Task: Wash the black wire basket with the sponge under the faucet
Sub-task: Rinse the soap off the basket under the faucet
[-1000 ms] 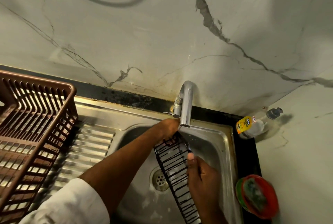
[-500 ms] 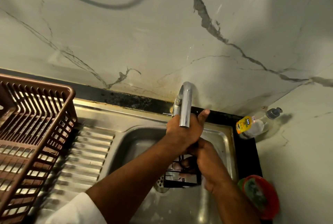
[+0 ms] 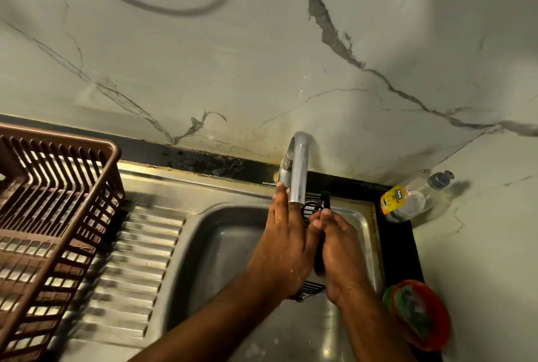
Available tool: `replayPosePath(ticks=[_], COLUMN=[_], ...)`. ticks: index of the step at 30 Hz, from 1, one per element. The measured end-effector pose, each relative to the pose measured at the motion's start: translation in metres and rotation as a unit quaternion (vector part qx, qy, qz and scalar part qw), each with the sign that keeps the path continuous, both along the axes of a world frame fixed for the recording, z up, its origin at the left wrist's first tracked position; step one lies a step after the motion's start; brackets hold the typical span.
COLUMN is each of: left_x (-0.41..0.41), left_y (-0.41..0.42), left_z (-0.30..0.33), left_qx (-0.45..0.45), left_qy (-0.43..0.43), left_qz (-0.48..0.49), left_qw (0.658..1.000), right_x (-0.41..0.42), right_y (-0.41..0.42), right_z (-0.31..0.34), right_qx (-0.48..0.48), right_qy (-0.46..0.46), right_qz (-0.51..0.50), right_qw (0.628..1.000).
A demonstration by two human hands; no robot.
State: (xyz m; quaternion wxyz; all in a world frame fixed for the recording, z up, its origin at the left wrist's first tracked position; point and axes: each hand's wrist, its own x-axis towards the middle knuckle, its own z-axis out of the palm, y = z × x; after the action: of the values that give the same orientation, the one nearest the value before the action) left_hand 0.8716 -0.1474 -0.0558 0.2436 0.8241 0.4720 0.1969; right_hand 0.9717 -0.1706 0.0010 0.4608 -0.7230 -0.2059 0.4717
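The black wire basket stands on end between both hands under the faucet, long axis twelve-to-six. Left hand lies flat, fingers straight; right hand grips it.

Polished, mirror-bright metal on the faucet, just above the wet, glistening fingers. Thin black coated wire in the basket between both sets of fingers. Brushed, dull-gleaming steel in the sink, ribbed left of the fingers. Matt brown slatted plastic in the rack far left. Glossy red plastic dish right of the fingers.
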Motion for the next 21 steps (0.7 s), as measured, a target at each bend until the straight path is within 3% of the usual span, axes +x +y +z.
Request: replayPosePath(ticks=[2, 3, 6, 7, 9, 15, 18, 21], left_x=[0.004, 0.006, 0.009, 0.010, 0.012, 0.009, 0.008, 0.002], left_y=[0.018, 0.025, 0.055, 0.061, 0.064, 0.042, 0.033, 0.022], left_z=[0.009, 0.017, 0.035, 0.037, 0.043, 0.065, 0.059, 0.053], left_qx=[-0.051, -0.091, -0.212, -0.269, -0.300, -0.314, -0.185, -0.161], left_qy=[0.044, 0.029, -0.082, -0.093, -0.097, -0.163, 0.021, 0.059], left_qz=[-0.020, -0.022, 0.147, 0.163, 0.153, 0.165, 0.085, 0.001], left_qw=[0.998, 0.995, 0.963, 0.945, 0.937, 0.921, 0.979, 0.985], right_x=[-0.003, -0.005, -0.009, -0.010, -0.011, -0.003, -0.002, -0.004], right_y=[-0.002, -0.004, -0.009, -0.011, -0.012, -0.009, -0.004, -0.001], right_z=[0.003, 0.005, 0.002, 0.001, 0.000, 0.002, 0.006, 0.006], right_qx=[0.010, 0.013, -0.001, -0.007, -0.010, 0.008, -0.022, -0.058], right_qy=[0.020, 0.021, 0.003, -0.001, -0.010, -0.034, 0.003, 0.011], right_qz=[0.007, 0.010, 0.010, 0.012, 0.022, 0.058, 0.064, 0.051], right_qw=[1.000, 1.000, 1.000, 1.000, 1.000, 0.998, 0.998, 0.997])
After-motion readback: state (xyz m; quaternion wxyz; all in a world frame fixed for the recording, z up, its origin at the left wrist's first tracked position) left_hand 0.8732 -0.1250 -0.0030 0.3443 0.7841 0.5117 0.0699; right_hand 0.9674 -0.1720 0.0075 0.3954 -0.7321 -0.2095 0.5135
